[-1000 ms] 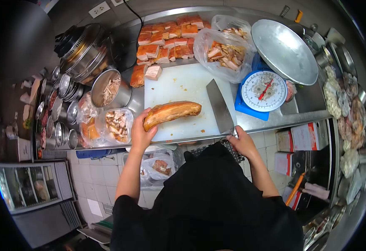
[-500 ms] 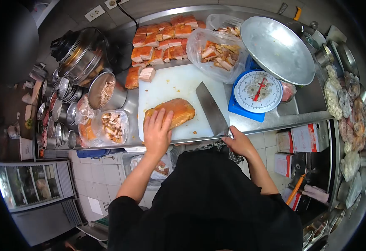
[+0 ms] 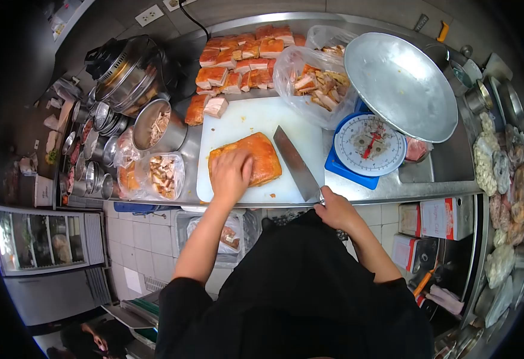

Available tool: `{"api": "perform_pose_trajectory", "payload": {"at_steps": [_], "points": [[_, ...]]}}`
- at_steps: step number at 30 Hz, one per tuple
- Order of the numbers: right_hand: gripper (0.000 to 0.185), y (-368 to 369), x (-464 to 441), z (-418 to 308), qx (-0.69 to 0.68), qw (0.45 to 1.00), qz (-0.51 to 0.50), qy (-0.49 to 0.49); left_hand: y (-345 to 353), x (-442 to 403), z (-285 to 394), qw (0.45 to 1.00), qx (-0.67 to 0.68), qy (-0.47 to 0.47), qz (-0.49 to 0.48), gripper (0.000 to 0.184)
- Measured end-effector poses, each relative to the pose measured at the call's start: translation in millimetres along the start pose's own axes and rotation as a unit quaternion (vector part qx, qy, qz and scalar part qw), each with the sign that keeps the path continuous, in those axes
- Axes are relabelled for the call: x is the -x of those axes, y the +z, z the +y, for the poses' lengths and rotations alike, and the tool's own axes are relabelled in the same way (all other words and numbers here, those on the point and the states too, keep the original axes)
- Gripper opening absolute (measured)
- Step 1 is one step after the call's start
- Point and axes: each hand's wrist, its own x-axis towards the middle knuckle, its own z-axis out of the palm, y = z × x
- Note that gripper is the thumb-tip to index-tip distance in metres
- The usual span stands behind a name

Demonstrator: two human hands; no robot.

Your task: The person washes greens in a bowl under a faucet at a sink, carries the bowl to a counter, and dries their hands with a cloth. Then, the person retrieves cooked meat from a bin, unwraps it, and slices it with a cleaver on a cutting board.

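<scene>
A slab of roast pork (image 3: 261, 157) with orange-brown skin uppermost lies on the white cutting board (image 3: 214, 190). My left hand (image 3: 232, 173) rests on top of its left part, fingers over the skin and a little blurred; it does not wrap round the slab. My right hand (image 3: 338, 209) is closed round the handle of a broad cleaver (image 3: 297, 163) at the counter's front edge. The blade slants up and left across the right side of the board, apart from the pork. One small pork block (image 3: 216, 107) sits at the board's back left corner.
Rows of cut pork (image 3: 235, 63) stand behind the board. A plastic bag of meat scraps (image 3: 322, 84), a blue scale (image 3: 370, 143) with a large metal pan (image 3: 401, 87), and a steel pot (image 3: 160, 128) surround it. A bag of chopped meat (image 3: 164, 176) is at left.
The pork slab has turned under my left hand and now shows more of its skin, its outline squarer. The cleaver remains in my right hand. The view has shifted slightly.
</scene>
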Motion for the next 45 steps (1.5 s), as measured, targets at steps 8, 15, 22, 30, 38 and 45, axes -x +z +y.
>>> {"api": "perform_pose_trajectory", "payload": {"at_steps": [8, 15, 22, 30, 38, 45], "points": [[0.032, -6, -2, -21, -0.12, 0.985, -0.064, 0.106, 55, -47, -34, 0.988, 0.048, -0.038, -0.144, 0.017], [0.028, 36, 0, -16, -0.067, 0.987, 0.144, 0.0, 59, -44, -35, 0.984, -0.001, -0.085, -0.158, 0.027], [0.023, 69, 12, -35, -0.056, 0.978, 0.201, 0.003, 59, -45, -29, 0.96, -0.059, -0.125, -0.243, 0.033], [0.019, 71, 19, -32, -0.017, 0.972, 0.234, -0.018, 60, -44, -28, 0.961, -0.06, -0.122, -0.241, 0.034], [0.026, 75, 24, -24, -0.024, 0.976, 0.214, -0.032, 61, -44, -28, 0.962, -0.056, -0.124, -0.238, 0.034], [0.024, 80, 21, -16, -0.007, 0.979, 0.2, -0.039, 62, -45, -28, 0.96, -0.056, -0.13, -0.241, 0.034]]}}
